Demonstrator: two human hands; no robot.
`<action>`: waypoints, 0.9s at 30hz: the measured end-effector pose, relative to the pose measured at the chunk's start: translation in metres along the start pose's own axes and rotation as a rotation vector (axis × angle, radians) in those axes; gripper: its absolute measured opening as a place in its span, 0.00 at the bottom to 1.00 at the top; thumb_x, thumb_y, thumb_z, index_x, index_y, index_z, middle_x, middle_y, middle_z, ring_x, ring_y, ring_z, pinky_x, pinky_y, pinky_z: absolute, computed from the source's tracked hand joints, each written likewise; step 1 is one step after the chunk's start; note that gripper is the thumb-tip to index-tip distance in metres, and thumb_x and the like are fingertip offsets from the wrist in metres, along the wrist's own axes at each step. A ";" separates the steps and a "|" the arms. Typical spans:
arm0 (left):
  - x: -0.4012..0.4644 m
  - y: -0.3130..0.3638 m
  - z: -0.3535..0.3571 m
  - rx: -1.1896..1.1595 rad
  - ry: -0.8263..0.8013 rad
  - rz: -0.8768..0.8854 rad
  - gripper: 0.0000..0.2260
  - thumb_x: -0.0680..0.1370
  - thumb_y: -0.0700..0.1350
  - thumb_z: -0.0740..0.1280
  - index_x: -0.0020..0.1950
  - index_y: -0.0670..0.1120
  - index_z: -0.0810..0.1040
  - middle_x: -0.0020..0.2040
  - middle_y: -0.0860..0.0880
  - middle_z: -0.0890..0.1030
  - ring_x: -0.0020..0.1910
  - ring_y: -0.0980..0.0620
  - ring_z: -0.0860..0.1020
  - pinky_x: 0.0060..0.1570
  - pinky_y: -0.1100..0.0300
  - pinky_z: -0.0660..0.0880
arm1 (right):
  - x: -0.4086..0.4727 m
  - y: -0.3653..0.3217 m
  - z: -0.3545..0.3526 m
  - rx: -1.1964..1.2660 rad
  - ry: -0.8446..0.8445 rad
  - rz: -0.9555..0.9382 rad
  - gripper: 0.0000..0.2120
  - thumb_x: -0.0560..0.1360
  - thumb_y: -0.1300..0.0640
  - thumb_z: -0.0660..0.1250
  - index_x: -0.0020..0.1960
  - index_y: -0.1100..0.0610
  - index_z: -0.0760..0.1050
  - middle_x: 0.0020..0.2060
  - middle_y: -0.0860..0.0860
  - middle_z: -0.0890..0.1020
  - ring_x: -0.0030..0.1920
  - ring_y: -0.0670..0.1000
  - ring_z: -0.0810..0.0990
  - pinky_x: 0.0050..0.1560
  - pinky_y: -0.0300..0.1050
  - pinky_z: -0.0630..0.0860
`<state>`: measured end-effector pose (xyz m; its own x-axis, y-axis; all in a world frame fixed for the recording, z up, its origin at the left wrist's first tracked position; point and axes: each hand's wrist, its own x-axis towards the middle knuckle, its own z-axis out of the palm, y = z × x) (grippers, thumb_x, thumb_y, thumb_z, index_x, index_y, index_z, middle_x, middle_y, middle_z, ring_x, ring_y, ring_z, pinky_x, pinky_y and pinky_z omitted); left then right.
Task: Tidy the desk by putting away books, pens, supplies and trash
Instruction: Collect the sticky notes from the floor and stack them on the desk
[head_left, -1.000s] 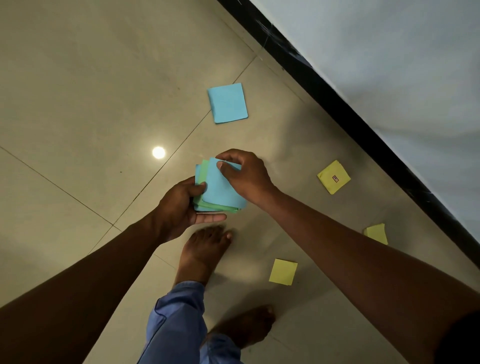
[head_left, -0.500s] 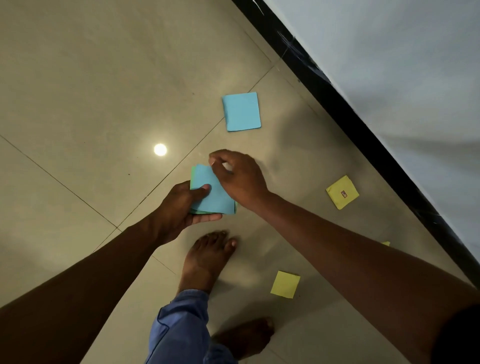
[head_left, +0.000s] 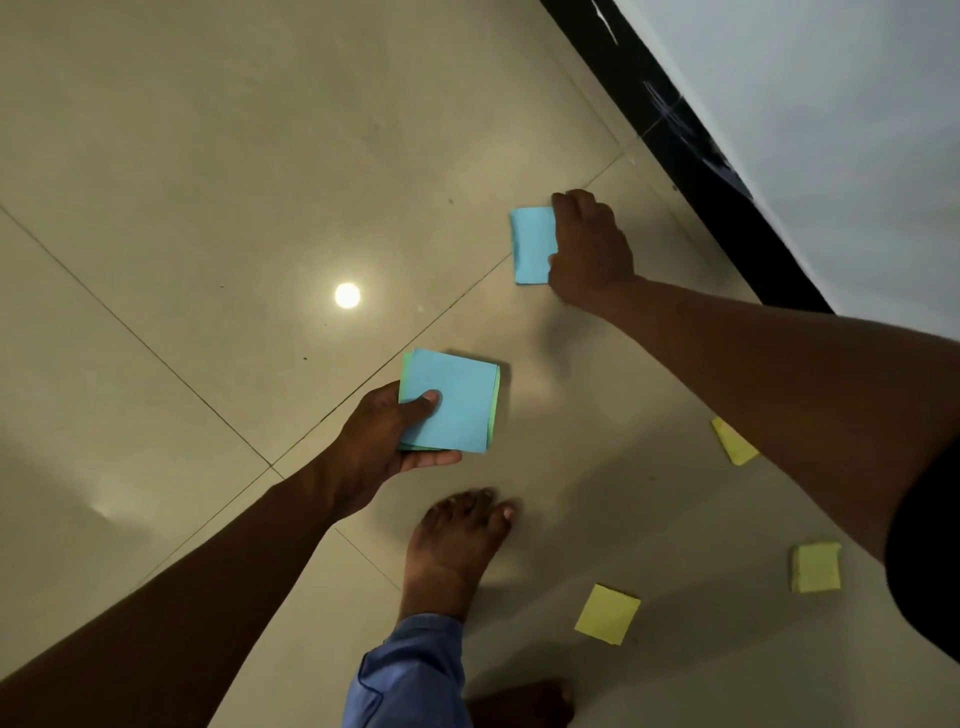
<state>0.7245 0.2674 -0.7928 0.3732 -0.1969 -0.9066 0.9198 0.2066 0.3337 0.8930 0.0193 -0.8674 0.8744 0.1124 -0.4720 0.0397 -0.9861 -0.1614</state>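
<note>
My left hand (head_left: 384, 447) holds a stack of blue and green sticky notes (head_left: 457, 400) above the tiled floor, with the thumb on top and the fingers underneath. Farther out, my right hand (head_left: 592, 249) reaches down to a blue sticky note pad (head_left: 530, 244) lying on the floor. It covers the pad's right part, with fingers curled over the far edge and the thumb at the near edge. Three yellow sticky notes lie on the floor to the right: one near my foot (head_left: 607, 614), one farther right (head_left: 815, 567) and one partly hidden by my right forearm (head_left: 732, 441).
My bare left foot (head_left: 457, 551) stands just below the stack, and the other foot (head_left: 519, 701) is at the bottom edge. A black skirting (head_left: 675, 114) and a pale wall run diagonally along the upper right. A ceiling light reflects off the glossy tiles (head_left: 347, 295).
My right hand has left the stack and reached forward to the blue pad on the floor. My left hand now holds the stack alone, with the notes squared up.
</note>
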 end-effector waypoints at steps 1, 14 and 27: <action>-0.001 -0.001 -0.003 -0.002 0.004 0.000 0.11 0.83 0.43 0.66 0.65 0.44 0.78 0.61 0.40 0.83 0.56 0.41 0.85 0.48 0.47 0.84 | 0.001 0.002 0.000 -0.024 0.000 -0.004 0.37 0.73 0.59 0.76 0.76 0.59 0.62 0.73 0.59 0.66 0.68 0.61 0.69 0.60 0.56 0.74; -0.004 -0.009 -0.007 -0.058 0.050 0.028 0.11 0.82 0.43 0.67 0.65 0.44 0.78 0.62 0.39 0.82 0.56 0.42 0.84 0.47 0.47 0.84 | 0.003 0.009 -0.011 -0.050 -0.074 0.153 0.30 0.70 0.55 0.76 0.67 0.58 0.67 0.64 0.60 0.71 0.64 0.62 0.72 0.58 0.56 0.71; -0.012 -0.034 0.038 -0.179 0.172 0.038 0.15 0.83 0.41 0.66 0.70 0.42 0.74 0.62 0.39 0.82 0.58 0.39 0.83 0.51 0.45 0.84 | -0.130 0.038 -0.019 1.184 -0.289 0.368 0.19 0.78 0.67 0.68 0.68 0.60 0.74 0.55 0.60 0.82 0.42 0.56 0.86 0.45 0.56 0.85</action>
<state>0.6933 0.2260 -0.7831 0.3666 -0.0225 -0.9301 0.8636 0.3801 0.3312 0.7903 -0.0353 -0.7957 0.5990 0.0264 -0.8003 -0.7666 -0.2698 -0.5827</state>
